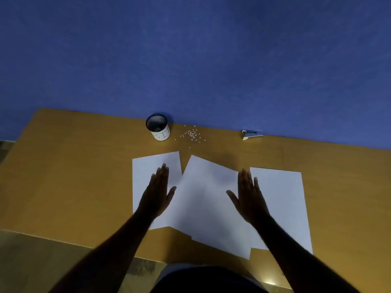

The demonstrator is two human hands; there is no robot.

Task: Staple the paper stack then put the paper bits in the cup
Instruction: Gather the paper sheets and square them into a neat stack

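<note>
Three white paper sheets lie spread on the brown table: a left sheet [146, 170], a tilted middle sheet [203, 204] overlapping both neighbours, and a right sheet [283, 204]. My left hand [157, 193] lies flat and open on the left sheet, at the middle sheet's edge. My right hand [248, 196] is flat and open where the middle and right sheets meet. A white cup [158, 127] with a dark rim stands at the table's far edge. Small white paper bits [192, 134] are scattered just right of it. A silver stapler [251, 134] lies farther right against the wall.
A blue wall [190, 56] rises directly behind the table's [74, 170] far edge. The table's near edge runs below the sheets, with grey floor [31, 261] at lower left. My dark lap shows at bottom centre.
</note>
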